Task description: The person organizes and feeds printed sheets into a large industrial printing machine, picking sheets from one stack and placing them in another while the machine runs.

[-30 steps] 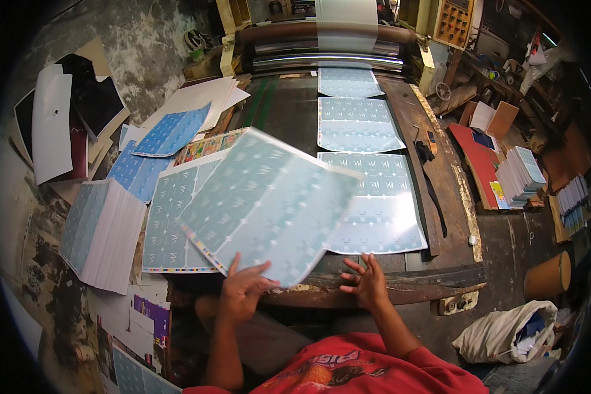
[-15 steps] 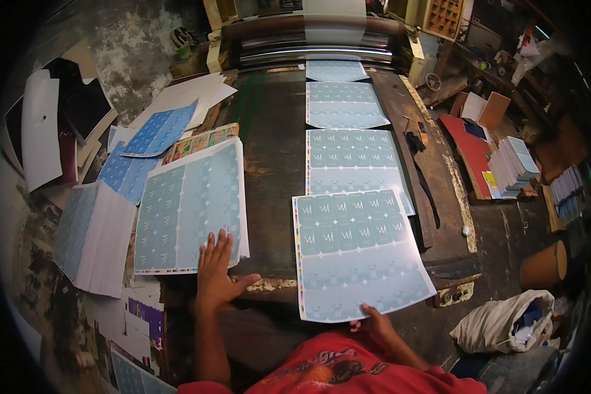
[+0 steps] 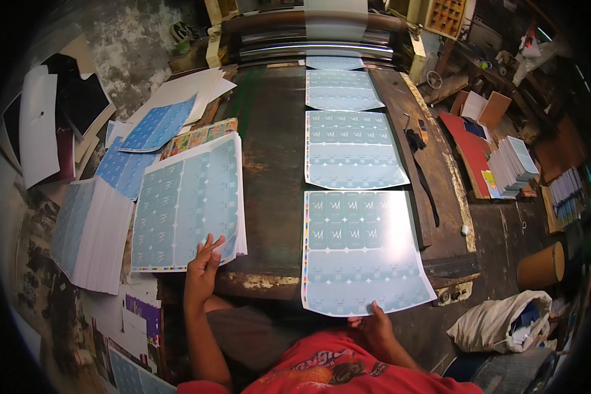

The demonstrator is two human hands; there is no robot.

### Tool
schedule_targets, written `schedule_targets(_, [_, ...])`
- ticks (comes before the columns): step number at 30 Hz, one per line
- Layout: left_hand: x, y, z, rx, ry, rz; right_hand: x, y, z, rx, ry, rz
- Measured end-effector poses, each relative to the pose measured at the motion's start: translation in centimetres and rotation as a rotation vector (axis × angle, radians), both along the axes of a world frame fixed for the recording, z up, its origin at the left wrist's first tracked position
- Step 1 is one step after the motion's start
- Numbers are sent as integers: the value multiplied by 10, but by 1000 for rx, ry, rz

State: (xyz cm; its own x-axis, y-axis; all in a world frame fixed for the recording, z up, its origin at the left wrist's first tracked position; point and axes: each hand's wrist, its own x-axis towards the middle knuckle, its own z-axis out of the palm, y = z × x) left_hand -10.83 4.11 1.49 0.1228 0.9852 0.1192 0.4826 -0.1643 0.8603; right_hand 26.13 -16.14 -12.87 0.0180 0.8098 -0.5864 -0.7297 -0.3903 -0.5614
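My right hand (image 3: 376,326) pinches the near edge of a pale blue printed sheet (image 3: 358,262), thumb on top and fingers partly hidden beneath. The sheet's far part lies over the dark machine table and its near edge overhangs the front. On the left, my left hand (image 3: 201,270) rests at the lower right part of a stack of similar printed sheets (image 3: 177,210). Its fingers are slightly bent and apart, and the top sheet's corner bows up beside them.
More printed sheets (image 3: 353,148) run in a line back to the rollers (image 3: 315,47). A thick leaning stack (image 3: 102,243) and blue sheets (image 3: 157,125) lie left. A black strap (image 3: 428,190) lies on the table's right side. A white sack (image 3: 499,325) stands at lower right.
The line of sheets has moved back toward the rollers. The sheet in my right hand lies flatter and straighter behind them. My left hand has turned from flat to bent fingers, nearer the stack's edge.
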Motion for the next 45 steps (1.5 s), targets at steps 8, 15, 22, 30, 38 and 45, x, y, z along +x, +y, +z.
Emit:
schedule_targets(8, [-12, 4, -15, 34, -696, 481, -5, 27, -25, 26, -34, -126])
schedule_targets(15, [49, -33, 18, 233, 79, -179, -16, 40, 3, 49, -100, -281])
schedule_targets(22, [81, -70, 12, 80, 98, -713, -3, 49, 37, 202, 69, 96])
schedule_targets(30, [53, -36, 26, 428, 401, -80, 7, 12, 9, 20, -33, 104])
schedule_targets(38, [14, -14, -27, 481, 522, 83, -4, -42, 22, -170, 58, 112])
schedule_targets(45, [12, -11, -15, 367, 390, 60, -12, -49, 38, -95, -17, 121])
